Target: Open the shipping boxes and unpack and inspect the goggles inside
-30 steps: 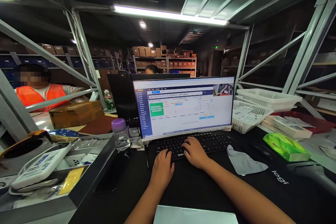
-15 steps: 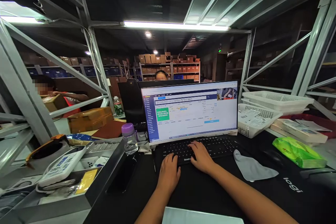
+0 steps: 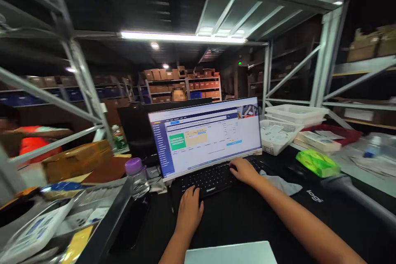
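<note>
Steel racks (image 3: 328, 57) frame the black-topped table (image 3: 229, 222) in a dim room. One keyboard (image 3: 213, 177) lies there below one lit monitor (image 3: 210, 132), long axis crosswise, slanting up rightward. The left hand (image 3: 189, 206) and right hand (image 3: 245, 170), fingers loosely bent at its keys, grip nothing.

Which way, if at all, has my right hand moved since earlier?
Yes: your right hand has moved rightward along the keyboard, clear of its logo.
</note>
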Motion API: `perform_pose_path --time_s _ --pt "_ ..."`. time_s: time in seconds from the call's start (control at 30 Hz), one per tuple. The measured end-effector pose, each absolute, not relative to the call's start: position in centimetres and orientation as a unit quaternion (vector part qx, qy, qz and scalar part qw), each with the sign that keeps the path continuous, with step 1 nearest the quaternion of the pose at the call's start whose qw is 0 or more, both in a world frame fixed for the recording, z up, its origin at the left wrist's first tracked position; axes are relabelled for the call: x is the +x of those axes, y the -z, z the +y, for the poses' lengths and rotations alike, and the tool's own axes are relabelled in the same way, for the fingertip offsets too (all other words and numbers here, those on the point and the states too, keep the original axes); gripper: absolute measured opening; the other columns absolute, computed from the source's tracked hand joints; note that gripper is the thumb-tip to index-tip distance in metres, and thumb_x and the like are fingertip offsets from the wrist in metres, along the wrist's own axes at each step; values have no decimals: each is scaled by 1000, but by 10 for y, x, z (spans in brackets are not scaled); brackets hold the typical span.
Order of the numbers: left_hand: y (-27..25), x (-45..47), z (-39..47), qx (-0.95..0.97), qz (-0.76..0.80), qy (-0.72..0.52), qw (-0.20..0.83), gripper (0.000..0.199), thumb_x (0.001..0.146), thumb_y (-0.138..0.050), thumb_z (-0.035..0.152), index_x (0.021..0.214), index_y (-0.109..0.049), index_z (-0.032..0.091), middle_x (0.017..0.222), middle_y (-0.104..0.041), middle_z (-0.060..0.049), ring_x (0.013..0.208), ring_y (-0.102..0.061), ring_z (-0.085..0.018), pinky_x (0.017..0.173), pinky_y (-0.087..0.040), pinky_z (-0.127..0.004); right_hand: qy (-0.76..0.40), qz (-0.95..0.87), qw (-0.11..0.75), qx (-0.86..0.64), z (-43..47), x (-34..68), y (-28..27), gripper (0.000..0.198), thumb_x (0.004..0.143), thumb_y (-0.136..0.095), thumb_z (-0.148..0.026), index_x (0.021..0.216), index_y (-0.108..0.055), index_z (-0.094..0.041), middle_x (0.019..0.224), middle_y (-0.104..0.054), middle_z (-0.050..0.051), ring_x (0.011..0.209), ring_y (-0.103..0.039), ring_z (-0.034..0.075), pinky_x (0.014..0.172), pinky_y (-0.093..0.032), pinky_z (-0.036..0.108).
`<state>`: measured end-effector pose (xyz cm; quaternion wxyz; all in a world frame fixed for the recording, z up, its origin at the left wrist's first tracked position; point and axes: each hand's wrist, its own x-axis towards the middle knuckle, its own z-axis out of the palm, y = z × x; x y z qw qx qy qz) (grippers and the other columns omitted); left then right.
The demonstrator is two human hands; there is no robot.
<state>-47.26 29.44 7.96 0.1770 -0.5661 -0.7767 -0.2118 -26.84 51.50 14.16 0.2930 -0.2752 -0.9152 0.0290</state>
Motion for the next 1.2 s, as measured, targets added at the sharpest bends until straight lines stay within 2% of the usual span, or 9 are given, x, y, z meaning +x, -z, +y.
perform_pose_path --time_s 0.1,0.2,0.3,0.43,0.6,0.77,0.9,1.03,1.2 --pt "-76 -475 298 -579 -767 207 183 40 91 -48 13 128 -61 8 135 -58 -21 128 -55 -33 109 -46 -50 -11 -882 288 -372 552 -193 -148 15 92 -68 -24 104 -71 -17 104 -72 6 99 -66 22 92 -52 39" --pt "-73 -477 301 -588 -760 206 186 40 94 -45 14 130 -60 5 135 -57 -21 129 -52 -35 110 -44 -52 16 -831 294 -472 573 -108 -139 19 94 -63 -23 109 -69 -13 109 -70 10 103 -65 23 95 -50 41" --pt "-72 -477 302 -588 -761 199 189 39 94 -45 14 130 -60 7 135 -57 -19 129 -52 -33 111 -44 -49 36 -804 299 -513 581 -49 -120 29 88 -61 -17 115 -69 -14 118 -68 16 113 -63 27 102 -47 42" --pt "-75 -475 297 -579 -771 181 194 39 93 -49 14 130 -60 12 134 -59 -16 128 -54 -30 109 -46 -46 45 -797 320 -510 590 -27 -95 36 85 -61 -23 118 -69 -14 127 -64 21 121 -60 34 105 -45 48" --pt "-78 -471 292 -567 -783 165 196 41 92 -52 14 132 -59 12 136 -58 -16 130 -54 -28 111 -44 -42 41 -810 354 -465 593 -45 -83 33 88 -54 -25 116 -70 -17 129 -62 20 124 -58 34 107 -44 49" --pt "-77 -470 291 -566 -782 168 197 41 91 -52 15 131 -59 14 137 -58 -15 130 -54 -28 112 -44 -44 26 -841 360 -404 571 -75 -98 31 87 -55 -23 113 -71 -15 129 -61 21 123 -57 36 108 -45 52" --pt "-77 -471 292 -573 -778 174 188 41 93 -51 15 133 -57 13 137 -57 -15 131 -52 -29 113 -43 -44 -2 -882 343 -322 537 -125 -113 31 91 -55 -23 120 -68 -19 132 -60 15 124 -56 28 111 -44 45" --pt "-80 -471 292 -578 -777 177 175 40 94 -51 16 133 -57 11 136 -57 -16 131 -52 -30 113 -43 -45 -44 -916 315 -243 507 -196 -110 36 86 -63 -16 121 -65 -20 126 -63 10 118 -60 22 106 -49 37" --pt "-83 -468 291 -573 -783 179 164 40 92 -53 14 132 -58 10 136 -57 -15 131 -51 -30 113 -43 -45 -65 -917 323 -227 489 -253 -97 29 85 -60 -6 111 -68 -18 120 -65 10 115 -61 24 103 -51 41"
